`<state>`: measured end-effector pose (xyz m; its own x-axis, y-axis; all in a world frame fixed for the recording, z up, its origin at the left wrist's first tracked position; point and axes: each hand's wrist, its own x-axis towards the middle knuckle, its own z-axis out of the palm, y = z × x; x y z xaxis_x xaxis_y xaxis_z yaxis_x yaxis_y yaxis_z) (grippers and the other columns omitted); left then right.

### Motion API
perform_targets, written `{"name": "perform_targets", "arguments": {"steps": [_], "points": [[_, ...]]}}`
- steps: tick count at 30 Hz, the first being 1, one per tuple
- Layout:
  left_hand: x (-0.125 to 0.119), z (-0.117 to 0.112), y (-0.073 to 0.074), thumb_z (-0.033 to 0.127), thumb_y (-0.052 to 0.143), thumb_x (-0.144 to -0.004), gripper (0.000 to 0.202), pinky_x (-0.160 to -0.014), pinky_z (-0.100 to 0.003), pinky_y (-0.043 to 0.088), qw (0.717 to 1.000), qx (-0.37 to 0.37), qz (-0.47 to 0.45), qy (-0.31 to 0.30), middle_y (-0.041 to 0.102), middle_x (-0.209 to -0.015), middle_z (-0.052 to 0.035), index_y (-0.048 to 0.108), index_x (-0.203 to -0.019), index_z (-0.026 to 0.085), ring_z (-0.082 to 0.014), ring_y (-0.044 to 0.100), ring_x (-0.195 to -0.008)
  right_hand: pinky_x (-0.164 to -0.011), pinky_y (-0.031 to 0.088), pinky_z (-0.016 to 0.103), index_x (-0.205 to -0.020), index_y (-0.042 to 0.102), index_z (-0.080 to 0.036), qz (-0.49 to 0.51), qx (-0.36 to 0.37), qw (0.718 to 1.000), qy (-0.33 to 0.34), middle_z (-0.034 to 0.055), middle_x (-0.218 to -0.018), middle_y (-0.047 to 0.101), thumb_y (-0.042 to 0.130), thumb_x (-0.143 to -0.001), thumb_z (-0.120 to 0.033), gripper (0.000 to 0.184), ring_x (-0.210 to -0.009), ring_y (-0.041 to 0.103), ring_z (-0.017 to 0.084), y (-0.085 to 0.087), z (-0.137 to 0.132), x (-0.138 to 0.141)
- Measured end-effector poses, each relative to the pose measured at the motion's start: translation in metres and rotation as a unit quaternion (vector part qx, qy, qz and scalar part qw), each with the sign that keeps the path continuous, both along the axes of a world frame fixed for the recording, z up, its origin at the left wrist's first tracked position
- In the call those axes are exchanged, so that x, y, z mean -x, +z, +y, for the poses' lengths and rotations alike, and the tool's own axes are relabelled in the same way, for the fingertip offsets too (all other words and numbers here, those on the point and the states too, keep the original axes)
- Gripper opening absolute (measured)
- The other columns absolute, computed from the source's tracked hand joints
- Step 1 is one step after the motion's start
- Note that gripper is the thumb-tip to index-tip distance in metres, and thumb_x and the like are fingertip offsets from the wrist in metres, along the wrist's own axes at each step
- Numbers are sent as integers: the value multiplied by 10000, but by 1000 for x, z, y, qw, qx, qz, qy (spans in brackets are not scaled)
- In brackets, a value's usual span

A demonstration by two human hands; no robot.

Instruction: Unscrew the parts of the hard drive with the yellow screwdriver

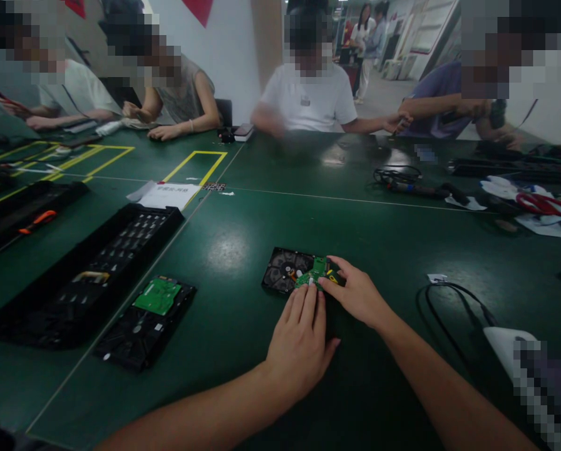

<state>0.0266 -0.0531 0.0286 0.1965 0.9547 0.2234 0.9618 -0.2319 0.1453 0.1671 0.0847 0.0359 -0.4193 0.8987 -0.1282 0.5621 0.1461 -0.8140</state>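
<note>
A black hard drive (283,269) with a green circuit board (315,270) lies on the green table in front of me. My left hand (299,338) has its fingers stretched forward, the fingertips resting on the near edge of the board. At the drive's right end, my right hand (355,288) is closed, thumb and forefinger around a small black-and-yellow object (332,275); its kind is mostly hidden by the fingers. Left of my hands lies a second hard drive (149,319) with a green board (157,295) facing up.
A long black housing (92,269) stands at the left, and beyond it an orange-handled screwdriver (39,222). On the right are a black cable (454,285) and a white device (510,341). Several people sit across the table (271,216); cables (402,181) lie at the far right.
</note>
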Motion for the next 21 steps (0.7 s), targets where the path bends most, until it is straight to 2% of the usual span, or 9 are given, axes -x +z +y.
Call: {"name": "perform_targets", "arguments": {"steps": [10, 16, 21], "points": [[-1, -1, 0, 465, 522, -958, 715, -1215, -534, 363, 1000, 1, -5, 3, 429, -1583, -236, 435, -1525, 39, -400, 403, -1472, -1022, 507, 436, -1447, 585, -189, -18, -18, 1000, 4, 135, -1306, 696, 685, -911, -403, 586, -1175, 668, 284, 1, 1, 0], [-1, -1, 0, 455, 513, -965, 708, -1219, -532, 357, 1000, 0, -4, 3, 422, -1589, -234, 420, -1533, 43, -390, 404, -1473, -1034, 500, 444, -1490, 549, -163, -22, -15, 1000, 6, 155, -1371, 661, 674, -913, -407, 639, -1211, 652, 304, 0, -2, 3], [0, 0, 2, 451, 533, -956, 723, -1221, -528, 356, 1000, 4, -5, 0, 429, -1581, -237, 416, -1532, 31, -394, 408, -1465, -979, 511, 414, -1449, 584, -188, -35, -23, 999, 6, 140, -1294, 699, 694, -899, -407, 602, -1161, 669, 293, 12, 4, -6]]}}
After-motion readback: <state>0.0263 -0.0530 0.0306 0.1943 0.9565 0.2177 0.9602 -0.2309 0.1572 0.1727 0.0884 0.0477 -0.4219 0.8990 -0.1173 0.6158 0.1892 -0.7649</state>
